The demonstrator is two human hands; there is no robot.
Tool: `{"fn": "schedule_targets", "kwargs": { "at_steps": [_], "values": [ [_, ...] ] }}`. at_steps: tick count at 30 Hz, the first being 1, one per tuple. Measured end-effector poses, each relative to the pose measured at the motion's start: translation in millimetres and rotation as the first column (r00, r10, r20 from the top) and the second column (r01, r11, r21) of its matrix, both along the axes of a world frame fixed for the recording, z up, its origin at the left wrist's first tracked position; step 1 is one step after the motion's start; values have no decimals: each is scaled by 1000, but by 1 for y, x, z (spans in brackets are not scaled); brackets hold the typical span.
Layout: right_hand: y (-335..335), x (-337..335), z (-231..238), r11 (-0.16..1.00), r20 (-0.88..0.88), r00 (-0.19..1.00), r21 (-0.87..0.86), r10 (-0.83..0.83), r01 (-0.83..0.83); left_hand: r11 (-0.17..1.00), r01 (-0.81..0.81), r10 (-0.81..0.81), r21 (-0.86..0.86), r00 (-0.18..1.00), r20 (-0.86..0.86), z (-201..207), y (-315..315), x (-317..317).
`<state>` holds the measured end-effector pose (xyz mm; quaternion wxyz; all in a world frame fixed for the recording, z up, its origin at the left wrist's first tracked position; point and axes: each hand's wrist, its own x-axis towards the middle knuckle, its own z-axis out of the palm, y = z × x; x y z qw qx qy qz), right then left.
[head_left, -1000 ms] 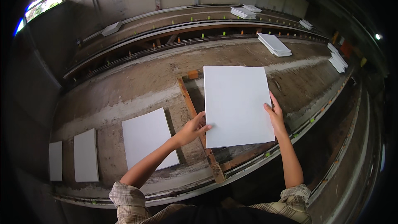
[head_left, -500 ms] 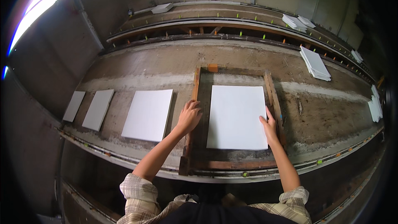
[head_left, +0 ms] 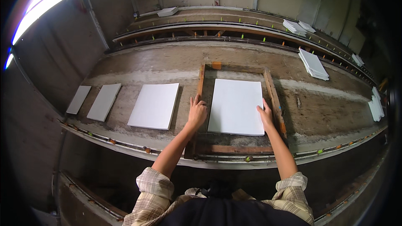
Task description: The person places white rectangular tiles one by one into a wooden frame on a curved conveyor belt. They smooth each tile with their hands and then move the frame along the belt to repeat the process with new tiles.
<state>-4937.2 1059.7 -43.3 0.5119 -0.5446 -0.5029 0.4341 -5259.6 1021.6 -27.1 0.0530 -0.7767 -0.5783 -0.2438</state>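
Observation:
In front of me a white stack of sheets (head_left: 235,106) lies inside the outline of a wooden frame (head_left: 228,150). My right hand (head_left: 266,116) is closed on the stack's right edge, its thumb on top and its other fingers mostly hidden at the side. Over the frame's left bar rests my left hand (head_left: 197,112), with two fingers stretched out and apart and the others bent. Left of the frame lies a second white stack (head_left: 154,105), untouched. Whether a mesh spans the frame cannot be made out.
Two more white stacks (head_left: 104,102) lie farther left on the long stained table (head_left: 150,62). Others sit at the right, including a slightly fanned one (head_left: 313,64). A rail with small coloured clips (head_left: 249,158) lines the near edge. Another long table (head_left: 201,24) stands behind.
The view has shifted a little, so the table appears higher. My left hand's fingers have straightened along the frame's bar. My right hand stays on the stack's right edge.

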Motion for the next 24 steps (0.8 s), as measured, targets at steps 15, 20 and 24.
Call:
{"fn": "schedule_targets", "kwargs": {
  "at_steps": [15,20,24],
  "values": [
    [7,-15,-4,999,282,959,32,19,-29,998,-68,68,0,994,84,4,-7,-1],
    [27,-5,-12,997,740,672,72,-30,-34,1000,-16,16,-1,985,171,12,-8,1],
    [29,-16,-19,990,717,696,124,-40,-71,999,-48,45,13,984,173,12,-5,-3]
  ]
}}
